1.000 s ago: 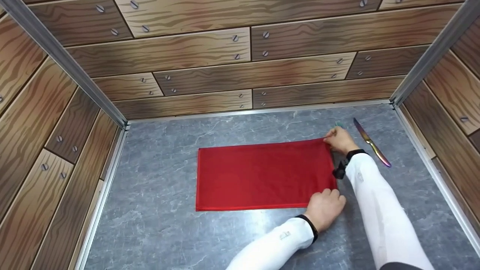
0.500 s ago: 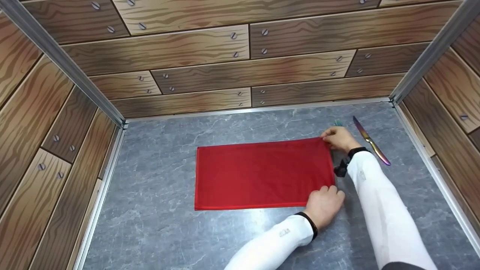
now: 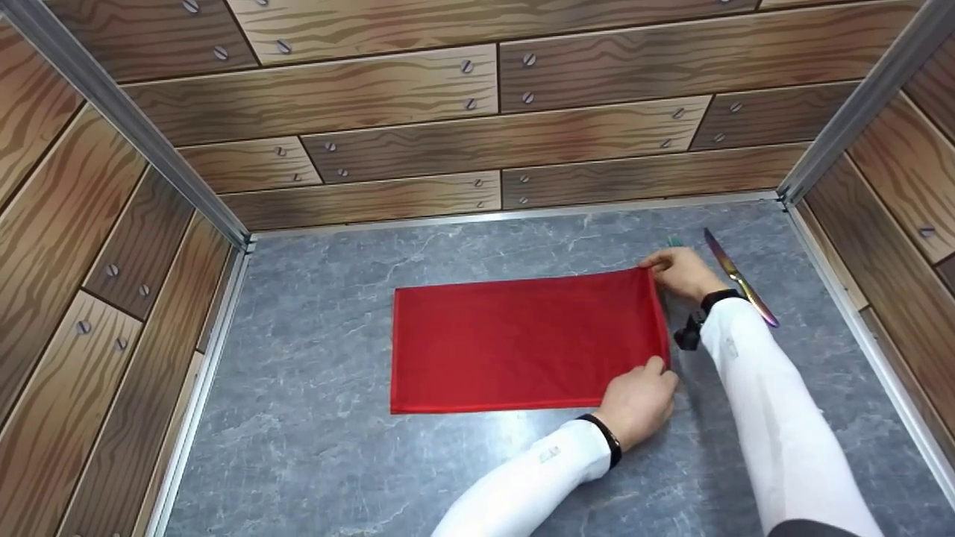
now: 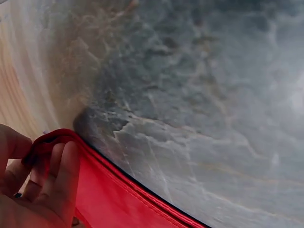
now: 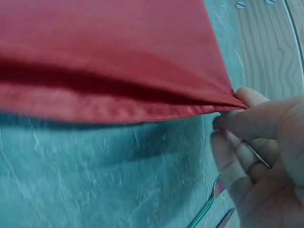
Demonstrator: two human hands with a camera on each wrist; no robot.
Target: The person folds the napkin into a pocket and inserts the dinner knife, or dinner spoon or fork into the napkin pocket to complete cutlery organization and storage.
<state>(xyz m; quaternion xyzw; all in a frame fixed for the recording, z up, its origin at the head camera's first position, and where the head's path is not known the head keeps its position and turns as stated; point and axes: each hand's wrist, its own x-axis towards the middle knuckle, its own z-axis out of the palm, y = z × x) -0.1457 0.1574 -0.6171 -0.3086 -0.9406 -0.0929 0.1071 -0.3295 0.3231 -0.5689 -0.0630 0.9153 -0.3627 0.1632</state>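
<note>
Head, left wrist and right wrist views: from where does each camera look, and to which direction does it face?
Head: worn on the head, facing forward and down at the red cloth, knife and plank wall; left hand, right hand and white sleeves show.
Left wrist: worn on that wrist, facing the cloth edge its hand holds; fingers show at lower left.
Right wrist: worn on that wrist, facing the pinched corner; its hand shows at right.
Shared: head and right wrist both show the cloth and right hand.

Plain red cloth (image 3: 515,343), grey-veined surface (image 3: 313,335), brown wood-grain walls (image 3: 373,101), white sleeves (image 3: 772,418)
</note>
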